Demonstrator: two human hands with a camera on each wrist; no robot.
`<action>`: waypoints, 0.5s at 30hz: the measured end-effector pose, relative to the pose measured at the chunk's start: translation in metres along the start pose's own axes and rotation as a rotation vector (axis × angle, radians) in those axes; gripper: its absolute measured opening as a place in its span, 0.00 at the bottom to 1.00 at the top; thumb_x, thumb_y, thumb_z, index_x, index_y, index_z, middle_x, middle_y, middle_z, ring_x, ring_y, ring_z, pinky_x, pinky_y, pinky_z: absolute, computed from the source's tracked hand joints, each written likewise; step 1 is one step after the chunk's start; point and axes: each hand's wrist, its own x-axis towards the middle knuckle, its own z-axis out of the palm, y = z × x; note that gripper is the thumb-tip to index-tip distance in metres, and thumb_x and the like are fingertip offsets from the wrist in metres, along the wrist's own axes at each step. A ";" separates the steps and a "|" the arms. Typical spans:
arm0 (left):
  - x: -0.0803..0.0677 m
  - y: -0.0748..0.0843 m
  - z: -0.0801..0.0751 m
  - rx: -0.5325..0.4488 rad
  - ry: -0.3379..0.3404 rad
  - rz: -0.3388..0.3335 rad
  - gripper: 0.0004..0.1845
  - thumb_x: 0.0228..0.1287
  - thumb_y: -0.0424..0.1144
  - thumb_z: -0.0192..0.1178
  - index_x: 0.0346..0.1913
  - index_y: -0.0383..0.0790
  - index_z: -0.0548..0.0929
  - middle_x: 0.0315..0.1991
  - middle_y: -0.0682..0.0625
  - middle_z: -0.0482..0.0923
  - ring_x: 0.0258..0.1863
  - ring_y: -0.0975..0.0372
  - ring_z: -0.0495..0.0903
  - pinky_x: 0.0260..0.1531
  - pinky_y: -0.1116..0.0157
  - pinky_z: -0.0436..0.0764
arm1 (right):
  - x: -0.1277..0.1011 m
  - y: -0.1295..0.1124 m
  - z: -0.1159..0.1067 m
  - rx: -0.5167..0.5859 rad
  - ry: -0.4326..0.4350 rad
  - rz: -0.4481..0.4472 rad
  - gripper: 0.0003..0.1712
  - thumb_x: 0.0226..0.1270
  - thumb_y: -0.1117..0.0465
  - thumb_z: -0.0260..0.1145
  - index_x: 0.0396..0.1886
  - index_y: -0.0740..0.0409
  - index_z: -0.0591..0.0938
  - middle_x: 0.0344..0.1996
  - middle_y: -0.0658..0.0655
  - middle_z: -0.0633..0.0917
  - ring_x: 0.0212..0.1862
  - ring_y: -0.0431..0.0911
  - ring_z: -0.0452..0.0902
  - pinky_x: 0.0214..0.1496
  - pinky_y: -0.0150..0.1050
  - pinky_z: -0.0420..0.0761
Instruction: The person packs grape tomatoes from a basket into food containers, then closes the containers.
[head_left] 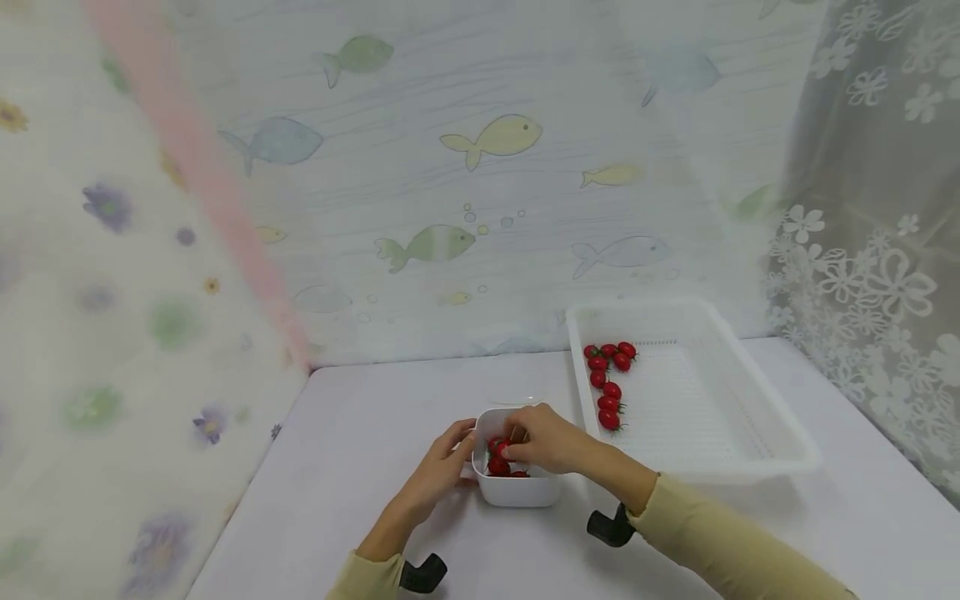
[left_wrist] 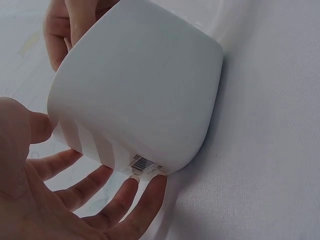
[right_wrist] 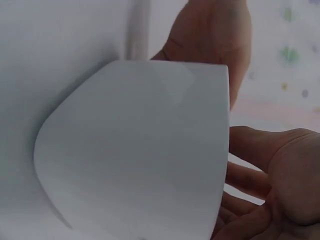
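The small white bowl (head_left: 517, 487) is flanked by the left hand (head_left: 442, 467) on its left wall and covered by the right hand (head_left: 543, 437) over its mouth, so entry from above is blocked. Just right stands the white basket (head_left: 750, 450). The desk (head_left: 337, 467) lies open left and front.

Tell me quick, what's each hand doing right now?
Left hand: open, straight fingers resting against the side of the white bowl.
Right hand: fingers reach into the bowl among the cherry tomatoes; whether it pinches one cannot be told.
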 end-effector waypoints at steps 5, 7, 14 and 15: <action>0.001 0.000 0.000 0.009 -0.005 0.007 0.24 0.84 0.48 0.46 0.74 0.42 0.67 0.71 0.36 0.67 0.61 0.43 0.75 0.45 0.53 0.88 | 0.005 -0.003 0.012 -0.157 0.031 -0.011 0.03 0.66 0.68 0.71 0.35 0.61 0.84 0.27 0.48 0.83 0.31 0.41 0.74 0.34 0.37 0.78; 0.002 0.001 0.000 0.014 -0.011 0.012 0.24 0.84 0.48 0.45 0.74 0.41 0.67 0.71 0.36 0.66 0.63 0.42 0.74 0.45 0.53 0.88 | 0.006 -0.003 0.014 -0.223 0.051 -0.023 0.03 0.66 0.67 0.72 0.33 0.60 0.84 0.23 0.47 0.81 0.29 0.40 0.73 0.33 0.36 0.76; 0.001 0.002 -0.001 0.024 -0.013 -0.004 0.26 0.84 0.49 0.44 0.75 0.40 0.66 0.72 0.35 0.65 0.66 0.40 0.71 0.45 0.53 0.88 | 0.006 -0.006 0.022 -0.344 0.110 -0.022 0.04 0.64 0.66 0.74 0.34 0.61 0.86 0.21 0.49 0.82 0.28 0.43 0.74 0.37 0.43 0.78; 0.000 0.002 -0.001 0.022 -0.015 -0.007 0.26 0.84 0.49 0.44 0.75 0.40 0.65 0.72 0.35 0.65 0.66 0.40 0.70 0.46 0.52 0.88 | 0.005 -0.007 0.023 -0.359 0.112 -0.020 0.04 0.64 0.66 0.74 0.35 0.62 0.86 0.21 0.50 0.83 0.28 0.43 0.75 0.38 0.45 0.79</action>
